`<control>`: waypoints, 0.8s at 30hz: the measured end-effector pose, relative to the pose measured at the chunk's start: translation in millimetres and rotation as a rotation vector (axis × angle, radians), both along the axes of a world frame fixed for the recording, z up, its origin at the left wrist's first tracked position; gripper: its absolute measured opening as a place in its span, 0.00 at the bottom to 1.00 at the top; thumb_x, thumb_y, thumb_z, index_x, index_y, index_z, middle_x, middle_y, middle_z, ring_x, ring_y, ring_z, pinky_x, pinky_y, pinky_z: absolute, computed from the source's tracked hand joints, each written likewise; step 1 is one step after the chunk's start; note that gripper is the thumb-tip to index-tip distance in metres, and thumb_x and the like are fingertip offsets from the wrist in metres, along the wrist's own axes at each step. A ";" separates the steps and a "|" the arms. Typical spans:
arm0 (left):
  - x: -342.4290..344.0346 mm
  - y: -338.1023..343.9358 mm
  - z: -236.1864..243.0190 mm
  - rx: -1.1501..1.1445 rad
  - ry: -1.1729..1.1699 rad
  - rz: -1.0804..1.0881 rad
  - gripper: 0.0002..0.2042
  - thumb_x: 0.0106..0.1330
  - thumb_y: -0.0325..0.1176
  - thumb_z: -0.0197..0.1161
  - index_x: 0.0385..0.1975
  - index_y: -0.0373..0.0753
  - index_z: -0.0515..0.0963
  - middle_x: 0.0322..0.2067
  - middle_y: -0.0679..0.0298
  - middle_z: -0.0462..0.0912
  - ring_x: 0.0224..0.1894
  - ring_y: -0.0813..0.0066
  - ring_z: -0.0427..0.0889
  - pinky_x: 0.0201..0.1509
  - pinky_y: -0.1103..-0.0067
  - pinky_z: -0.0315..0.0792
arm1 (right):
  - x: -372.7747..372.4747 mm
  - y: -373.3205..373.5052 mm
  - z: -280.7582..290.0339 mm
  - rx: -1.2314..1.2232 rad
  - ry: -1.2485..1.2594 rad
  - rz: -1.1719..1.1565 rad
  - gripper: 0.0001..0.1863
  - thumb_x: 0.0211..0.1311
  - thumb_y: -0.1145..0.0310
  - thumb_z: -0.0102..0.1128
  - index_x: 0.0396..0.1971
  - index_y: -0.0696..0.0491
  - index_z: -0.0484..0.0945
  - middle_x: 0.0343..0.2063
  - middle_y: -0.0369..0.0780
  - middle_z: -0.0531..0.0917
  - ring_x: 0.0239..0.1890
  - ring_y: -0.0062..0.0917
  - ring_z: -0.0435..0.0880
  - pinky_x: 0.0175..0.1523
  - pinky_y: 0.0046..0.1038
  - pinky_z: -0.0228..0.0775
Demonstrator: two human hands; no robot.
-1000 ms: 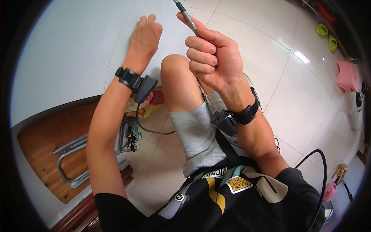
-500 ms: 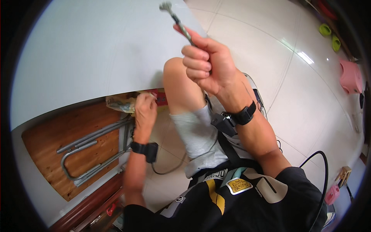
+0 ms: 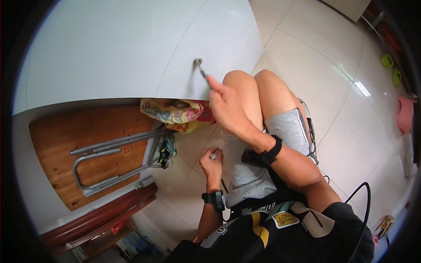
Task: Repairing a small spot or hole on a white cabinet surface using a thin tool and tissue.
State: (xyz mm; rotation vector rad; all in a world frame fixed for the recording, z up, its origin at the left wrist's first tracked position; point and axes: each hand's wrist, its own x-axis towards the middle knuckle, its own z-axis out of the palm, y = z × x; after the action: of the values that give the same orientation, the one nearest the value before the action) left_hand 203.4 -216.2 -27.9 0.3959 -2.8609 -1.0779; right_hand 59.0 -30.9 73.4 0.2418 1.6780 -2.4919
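Observation:
My right hand [image 3: 230, 109] is closed round the handle of a slim tool with a small metal head [image 3: 198, 62]. That head lies over the large white panel [image 3: 109, 52] and casts a shadow on it; whether they touch, I cannot tell. Low beside my thigh, my left hand [image 3: 211, 165] is closed on a small whitish thing [image 3: 215, 154], mostly hidden by the fingers. Below the panel's edge, between the two hands and further left, a yellowish plastic bag [image 3: 162, 111] bulges with mixed contents.
A wooden board with folded grey metal legs [image 3: 94, 155] leans at the left. Shoes [image 3: 166, 151] stand beside it, and a dark red rail [image 3: 101, 215] runs below. Tiled floor [image 3: 315, 83] stretches right, with green slippers [image 3: 391, 70] and a pink stool [image 3: 404, 115] far off.
My right hand has come down, bringing the tool's head over the white panel. My left hand has left the plastic bag and moved toward my thigh. The whole view has shifted.

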 end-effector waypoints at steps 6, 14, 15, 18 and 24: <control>-36.1 -10.7 8.7 -0.124 -0.060 -0.009 0.08 0.53 0.24 0.69 0.33 0.33 0.84 0.27 0.63 0.81 0.33 0.77 0.81 0.39 0.81 0.74 | 25.9 -32.6 -1.7 0.172 0.440 -0.030 0.27 0.69 0.76 0.40 0.67 0.62 0.66 0.22 0.33 0.71 0.28 0.14 0.70 0.34 0.22 0.68; -36.7 16.5 16.3 0.199 0.041 0.060 0.06 0.58 0.23 0.69 0.34 0.30 0.84 0.31 0.67 0.83 0.34 0.79 0.81 0.39 0.81 0.74 | 12.7 -6.3 12.4 0.273 0.364 0.003 0.28 0.65 0.78 0.43 0.67 0.59 0.67 0.16 0.39 0.70 0.21 0.23 0.72 0.30 0.28 0.69; -34.9 20.1 17.6 0.187 0.044 0.062 0.06 0.57 0.22 0.69 0.34 0.31 0.84 0.31 0.66 0.83 0.34 0.79 0.81 0.39 0.81 0.74 | 20.0 -10.5 16.0 0.188 0.368 0.026 0.29 0.65 0.79 0.43 0.67 0.59 0.66 0.16 0.42 0.71 0.21 0.26 0.72 0.31 0.30 0.71; -40.9 32.7 14.7 0.247 0.018 0.041 0.05 0.58 0.22 0.69 0.34 0.30 0.83 0.31 0.65 0.83 0.35 0.78 0.82 0.39 0.82 0.75 | -4.4 1.6 -7.9 0.288 0.223 -0.076 0.29 0.66 0.79 0.42 0.68 0.59 0.65 0.16 0.38 0.70 0.20 0.21 0.71 0.29 0.28 0.69; -69.5 39.0 48.1 -0.021 0.260 -0.081 0.06 0.56 0.19 0.68 0.34 0.30 0.83 0.35 0.57 0.85 0.36 0.65 0.84 0.42 0.76 0.77 | 1.9 5.0 -16.4 0.148 0.263 -0.085 0.27 0.71 0.76 0.42 0.70 0.59 0.62 0.20 0.30 0.67 0.25 0.10 0.67 0.29 0.18 0.62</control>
State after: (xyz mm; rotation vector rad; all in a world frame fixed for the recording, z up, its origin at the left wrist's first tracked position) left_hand 133.9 -177.2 20.3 0.1269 -2.6747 -1.0254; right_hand 60.9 -25.9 56.9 -0.0019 1.9954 -2.5560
